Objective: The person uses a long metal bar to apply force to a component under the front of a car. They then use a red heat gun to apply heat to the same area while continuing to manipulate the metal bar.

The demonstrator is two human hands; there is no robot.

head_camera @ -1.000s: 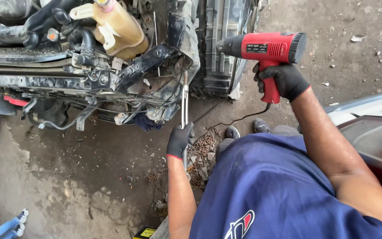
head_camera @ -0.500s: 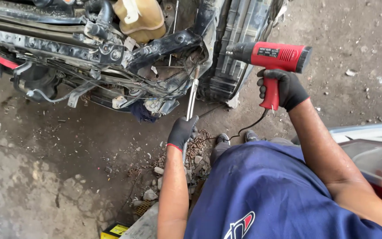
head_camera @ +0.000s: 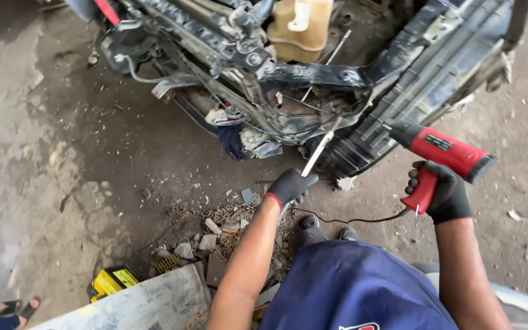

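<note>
My left hand, in a black glove with a red cuff, grips a thin flat metal rod that points up toward the torn black plastic of a stripped car front. My right hand, also gloved, holds a red heat gun by its handle. The heat gun's black nozzle aims at the ribbed black panel. Its black cord trails down toward my feet. A yellowish fluid tank sits in the engine bay above.
Rubble, chain and scrap bits lie on the dirty concrete below my left arm. A yellow and black box rests beside a grey slab. Another person's sandalled feet show at the bottom left.
The view has swung, so the car front now sits higher and tilted right. My right hand with the heat gun has dropped lower. My left hand still holds the rod at the panel.
</note>
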